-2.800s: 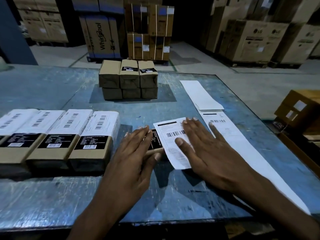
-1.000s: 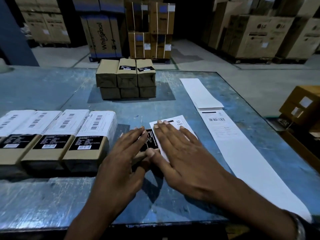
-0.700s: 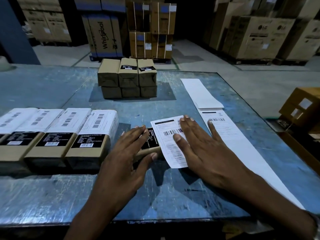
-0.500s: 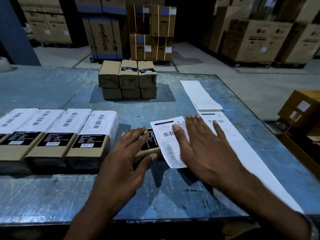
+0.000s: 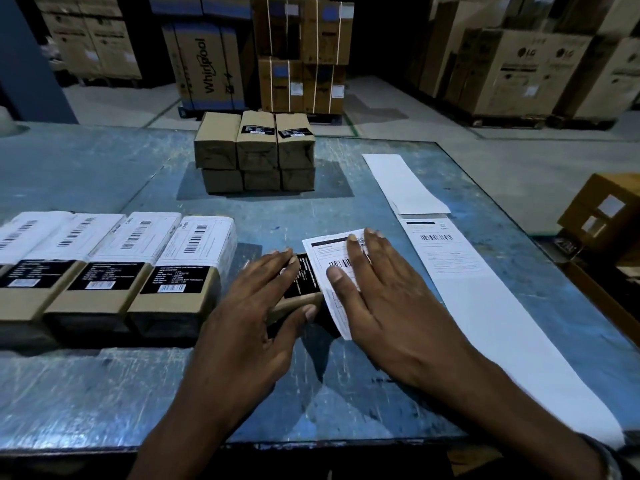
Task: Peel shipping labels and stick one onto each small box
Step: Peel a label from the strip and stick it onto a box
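Near the table's point(image 5: 104, 393) front edge, the left hand point(image 5: 256, 306) rests flat-fingered on the small box point(image 5: 301, 289) while the right hand point(image 5: 391, 299), fingers straight, presses the shipping label point(image 5: 329, 251) onto it, the label strip point(image 5: 485, 306) just right and stacked boxes point(image 5: 254, 150) far behind.

Beside the scuffed blue table point(image 5: 104, 168) edge: brown small box point(image 5: 298, 301), black panel; white shipping label point(image 5: 334, 258), black barcode stripes.

- Dim, bluish light from above; the worn blue metal surface point(image 5: 104, 393) shows pale glare.
- Stacked brown cardboard boxes point(image 5: 254, 152) cast soft shadows around their base.
- Wide-angle bowing at edges; far background dark; focus reasonably sharp.
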### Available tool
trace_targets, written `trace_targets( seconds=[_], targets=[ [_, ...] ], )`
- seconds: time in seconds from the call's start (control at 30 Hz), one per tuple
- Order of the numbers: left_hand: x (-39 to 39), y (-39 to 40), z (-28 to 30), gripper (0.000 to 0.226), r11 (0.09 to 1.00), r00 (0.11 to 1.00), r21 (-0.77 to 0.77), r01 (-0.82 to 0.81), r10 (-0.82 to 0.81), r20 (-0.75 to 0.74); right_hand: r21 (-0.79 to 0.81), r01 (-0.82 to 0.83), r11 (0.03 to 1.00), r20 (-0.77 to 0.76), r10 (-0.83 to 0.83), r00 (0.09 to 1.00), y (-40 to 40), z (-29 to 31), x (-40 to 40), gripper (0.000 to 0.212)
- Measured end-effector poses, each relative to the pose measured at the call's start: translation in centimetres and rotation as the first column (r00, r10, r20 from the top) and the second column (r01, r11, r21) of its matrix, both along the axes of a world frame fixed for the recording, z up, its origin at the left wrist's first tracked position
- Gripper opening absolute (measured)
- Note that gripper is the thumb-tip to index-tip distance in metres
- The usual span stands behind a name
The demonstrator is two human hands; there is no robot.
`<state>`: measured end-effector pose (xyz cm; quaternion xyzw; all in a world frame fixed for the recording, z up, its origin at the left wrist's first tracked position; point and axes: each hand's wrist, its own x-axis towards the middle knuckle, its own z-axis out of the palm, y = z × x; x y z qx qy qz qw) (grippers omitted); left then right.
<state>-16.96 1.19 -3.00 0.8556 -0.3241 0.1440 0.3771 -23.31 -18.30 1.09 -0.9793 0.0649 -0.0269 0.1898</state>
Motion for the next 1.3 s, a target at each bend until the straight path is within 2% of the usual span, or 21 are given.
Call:
trace_targets(
  seconds=[0.3, 0.37, 0.47, 0.53, 0.57, 0.67, 0.7, 0.8, 0.87, 0.97, 1.03, 1.1, 1.13, 1.2, 1.23, 1.3],
  targets=[
    [-0.2, -0.1, 0.1, 0.06, 0.998, 1.0, 0.059, -0.027, 0.027, 0.002, 0.291, 0.078, 0.953, -0.064, -0.061, 0.996, -1.2, 1.1, 0.2, 0.086],
    [-0.3, -0.1, 0.3, 0.062, 0.999, 0.999, 0.041, -0.034, 0.035, -0.017, 0.379, 0.141, 0.914, -0.127, -0.099, 0.987, -2.4, 1.8, 1.0, 0.084],
    [-0.4, -0.2, 0.5, 0.062, 0.999, 0.998, 0.013, -0.048, 0.049, -0.025, 0.524, 0.25, 0.814, -0.185, -0.177, 0.967, -4.9, 2.3, 2.6, 0.098],
    [-0.4, -0.4, 0.7, 0.063, 0.996, 0.997, 0.036, -0.079, 0.079, 0.0, 0.573, 0.27, 0.774, -0.191, -0.194, 0.962, -6.0, 2.2, 3.3, 0.092],
    [-0.4, -0.5, 0.8, 0.066, 0.992, 0.994, 0.068, -0.107, 0.106, 0.019, 0.596, 0.28, 0.753, -0.203, -0.196, 0.959, -6.3, 2.3, 3.5, 0.082],
    [-0.2, -1.0, 1.4, 0.082, 0.987, 0.985, 0.103, -0.127, 0.137, -0.107, 0.715, 0.232, 0.66, -0.212, -0.112, 0.971, -6.1, 2.5, 3.6, 0.031],
    [-0.1, -1.2, 1.5, 0.084, 0.992, 0.986, 0.072, -0.108, 0.116, -0.12, 0.766, 0.217, 0.605, -0.21, -0.084, 0.974, -6.0, 2.6, 3.5, 0.025],
    [0.3, -1.4, 2.1, 0.087, 0.996, 0.996, -0.07, -0.063, 0.058, -0.067, 0.882, 0.167, 0.441, -0.171, -0.029, 0.985, -6.7, 2.6, 3.1, 0.037],
    [0.6, -1.5, 3.1, 0.089, 0.986, 1.0, -0.169, -0.013, 0.009, -0.023, 0.905, 0.129, 0.406, -0.148, 0.015, 0.989, -7.7, 4.0, 3.1, 0.05],
    [1.0, -2.4, 5.4, 0.095, 0.991, 0.99, -0.131, -0.005, 0.024, 0.136, 0.933, 0.043, 0.356, -0.104, 0.154, 0.983, -8.8, 6.7, 3.5, 0.046],
    [1.7, -3.1, 7.2, 0.102, 0.994, 0.983, -0.088, -0.06, 0.074, 0.166, 0.94, -0.029, 0.34, -0.027, 0.158, 0.987, -9.6, 8.0, 4.3, 0.045],
    [2.9, -3.4, 8.8, 0.111, 0.994, 0.996, -0.075, -0.081, 0.084, 0.031, 0.935, -0.076, 0.345, 0.044, 0.1, 0.994, -10.4, 8.8, 5.7, 0.053],
    [3.5, -3.5, 9.5, 0.11, 0.992, 0.995, -0.11, -0.06, 0.05, -0.091, 0.935, -0.089, 0.343, 0.069, 0.07, 0.995, -10.6, 9.0, 6.4, 0.059],
    [4.7, -4.2, 10.9, 0.094, 0.952, 0.947, -0.304, -0.034, -0.066, -0.314, 0.94, -0.115, 0.322, 0.116, 0.016, 0.993, -10.7, 9.1, 7.6, 0.066],
    [5.3, -4.9, 11.4, 0.088, 0.925, 0.93, -0.37, -0.082, -0.063, -0.363, 0.938, -0.131, 0.319, 0.141, -0.007, 0.99, -10.5, 8.9, 8.1, 0.068],
    [6.8, -6.6, 12.1, 0.097, 0.9, 0.911, -0.398, -0.177, -0.002, -0.412, 0.922, -0.166, 0.348, 0.194, -0.046, 0.98, -10.0, 8.1, 8.9, 0.072]
  ],
)
